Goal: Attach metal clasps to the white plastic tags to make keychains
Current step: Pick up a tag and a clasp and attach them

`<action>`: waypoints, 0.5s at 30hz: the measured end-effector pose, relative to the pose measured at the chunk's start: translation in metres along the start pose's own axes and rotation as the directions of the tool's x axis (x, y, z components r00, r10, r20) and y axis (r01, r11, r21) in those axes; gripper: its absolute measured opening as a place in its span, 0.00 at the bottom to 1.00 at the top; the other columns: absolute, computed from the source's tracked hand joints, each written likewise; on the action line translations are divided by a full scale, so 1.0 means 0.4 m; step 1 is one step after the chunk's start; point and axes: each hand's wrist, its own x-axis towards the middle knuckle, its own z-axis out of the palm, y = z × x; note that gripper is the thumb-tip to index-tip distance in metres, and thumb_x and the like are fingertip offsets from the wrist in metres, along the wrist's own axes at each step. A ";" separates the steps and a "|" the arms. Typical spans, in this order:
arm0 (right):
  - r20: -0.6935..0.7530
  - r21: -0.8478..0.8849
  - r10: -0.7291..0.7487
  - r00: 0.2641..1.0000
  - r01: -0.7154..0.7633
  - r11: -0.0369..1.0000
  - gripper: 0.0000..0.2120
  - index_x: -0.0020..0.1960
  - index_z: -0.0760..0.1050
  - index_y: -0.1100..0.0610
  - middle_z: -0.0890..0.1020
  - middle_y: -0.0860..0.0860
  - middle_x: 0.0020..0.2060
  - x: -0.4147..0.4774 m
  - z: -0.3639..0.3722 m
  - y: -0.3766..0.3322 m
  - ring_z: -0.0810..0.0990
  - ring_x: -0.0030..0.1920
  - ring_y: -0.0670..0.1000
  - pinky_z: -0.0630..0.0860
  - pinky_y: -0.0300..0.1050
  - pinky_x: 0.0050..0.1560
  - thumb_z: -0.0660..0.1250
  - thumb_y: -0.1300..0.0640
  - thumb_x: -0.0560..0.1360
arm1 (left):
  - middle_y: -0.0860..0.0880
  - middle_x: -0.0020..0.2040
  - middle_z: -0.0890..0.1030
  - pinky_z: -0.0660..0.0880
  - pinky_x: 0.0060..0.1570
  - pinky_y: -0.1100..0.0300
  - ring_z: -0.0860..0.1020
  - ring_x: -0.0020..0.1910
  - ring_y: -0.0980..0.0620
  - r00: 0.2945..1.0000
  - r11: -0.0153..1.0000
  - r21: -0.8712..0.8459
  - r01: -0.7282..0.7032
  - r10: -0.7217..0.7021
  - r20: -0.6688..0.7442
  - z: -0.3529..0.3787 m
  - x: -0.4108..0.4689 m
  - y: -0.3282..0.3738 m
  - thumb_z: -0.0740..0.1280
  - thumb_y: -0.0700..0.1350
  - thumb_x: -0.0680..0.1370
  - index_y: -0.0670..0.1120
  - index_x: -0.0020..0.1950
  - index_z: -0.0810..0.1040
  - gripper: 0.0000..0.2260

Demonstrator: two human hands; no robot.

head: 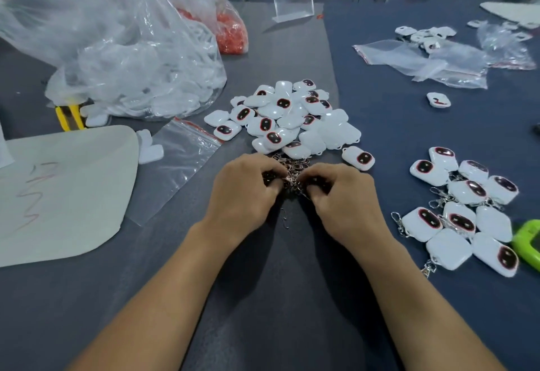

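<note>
A heap of white plastic tags (pixel 287 116) with dark oval faces lies at the table's middle. Just in front of it sits a tangle of metal clasps (pixel 292 166). My left hand (pixel 245 192) and my right hand (pixel 342 195) both rest on that tangle with fingers curled into it, pinching clasps between fingertips. One loose clasp (pixel 285 220) lies between my wrists. At the right, a group of tags with clasps attached (pixel 464 210) is spread on the cloth. A single tag (pixel 358 158) lies just right of the heap.
A big clear plastic bag (pixel 131 58) of white parts fills the back left, with a red-filled bag (pixel 232 34) behind it. A white sheet (pixel 58 192) lies at the left, small zip bags (pixel 423 58) at the back right, a green object (pixel 529 242) at the right edge.
</note>
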 end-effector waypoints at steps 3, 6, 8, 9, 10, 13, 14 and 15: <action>-0.020 0.211 0.033 0.999 -0.028 0.977 0.09 0.44 0.87 0.49 0.85 0.40 0.36 0.028 0.000 -0.013 0.82 0.39 0.39 0.76 0.29 0.42 0.74 0.62 0.72 | 0.58 0.45 0.85 0.78 0.52 0.52 0.81 0.46 0.55 0.998 0.999 -0.024 0.023 -0.024 -0.057 -0.005 0.005 -0.006 0.74 0.47 0.72 0.57 0.46 0.86 0.06; -0.149 0.286 0.080 0.986 -0.034 0.958 0.07 0.47 0.87 0.46 0.85 0.38 0.38 0.052 0.009 -0.015 0.81 0.39 0.38 0.75 0.31 0.44 0.73 0.56 0.74 | 0.58 0.44 0.85 0.77 0.55 0.50 0.81 0.47 0.55 0.990 0.999 -0.038 0.024 -0.029 -0.140 -0.011 0.006 -0.010 0.72 0.48 0.72 0.55 0.45 0.86 0.05; -0.181 0.206 0.064 0.981 -0.026 0.978 0.14 0.58 0.85 0.43 0.82 0.43 0.53 0.070 0.016 -0.011 0.80 0.49 0.40 0.73 0.32 0.56 0.70 0.58 0.76 | 0.57 0.44 0.86 0.76 0.56 0.49 0.81 0.48 0.55 0.986 1.000 -0.027 0.016 -0.020 -0.164 -0.015 0.010 -0.006 0.71 0.50 0.72 0.54 0.45 0.87 0.06; -0.145 0.146 0.044 0.989 -0.022 0.989 0.18 0.63 0.82 0.43 0.80 0.47 0.57 0.081 0.022 -0.010 0.79 0.55 0.43 0.70 0.35 0.63 0.69 0.59 0.77 | 0.57 0.44 0.86 0.76 0.56 0.49 0.81 0.49 0.54 0.985 0.999 -0.027 0.018 -0.022 -0.169 -0.016 0.013 -0.005 0.70 0.51 0.72 0.54 0.45 0.87 0.07; -0.089 0.087 0.026 0.996 -0.018 0.996 0.21 0.67 0.80 0.44 0.80 0.49 0.60 0.091 0.027 -0.011 0.77 0.60 0.47 0.69 0.40 0.67 0.67 0.60 0.77 | 0.57 0.44 0.86 0.76 0.56 0.49 0.81 0.49 0.54 0.984 0.999 -0.034 0.023 -0.028 -0.176 -0.015 0.015 -0.004 0.70 0.52 0.72 0.54 0.45 0.87 0.07; -0.010 -0.016 -0.001 1.000 0.000 1.000 0.20 0.64 0.82 0.46 0.82 0.50 0.57 0.106 0.036 -0.014 0.76 0.64 0.54 0.68 0.52 0.71 0.67 0.62 0.76 | 0.58 0.44 0.86 0.77 0.56 0.50 0.81 0.48 0.55 0.977 0.997 -0.060 0.044 -0.055 -0.206 -0.010 0.022 0.000 0.72 0.51 0.73 0.55 0.45 0.87 0.05; -0.040 -0.008 -0.006 0.999 0.006 1.000 0.17 0.61 0.84 0.46 0.84 0.50 0.54 0.106 0.034 -0.012 0.77 0.62 0.55 0.70 0.55 0.69 0.69 0.61 0.76 | 0.59 0.44 0.86 0.77 0.56 0.50 0.82 0.48 0.55 0.976 0.997 -0.065 0.051 -0.064 -0.209 -0.011 0.023 -0.001 0.72 0.51 0.73 0.56 0.45 0.87 0.04; -0.093 0.017 -0.009 0.996 0.011 1.000 0.15 0.58 0.85 0.47 0.85 0.50 0.51 0.104 0.030 -0.010 0.79 0.58 0.55 0.71 0.57 0.67 0.70 0.60 0.76 | 0.59 0.43 0.86 0.77 0.55 0.50 0.82 0.47 0.56 0.975 0.996 -0.071 0.059 -0.072 -0.211 -0.012 0.024 -0.001 0.73 0.50 0.73 0.56 0.45 0.87 0.04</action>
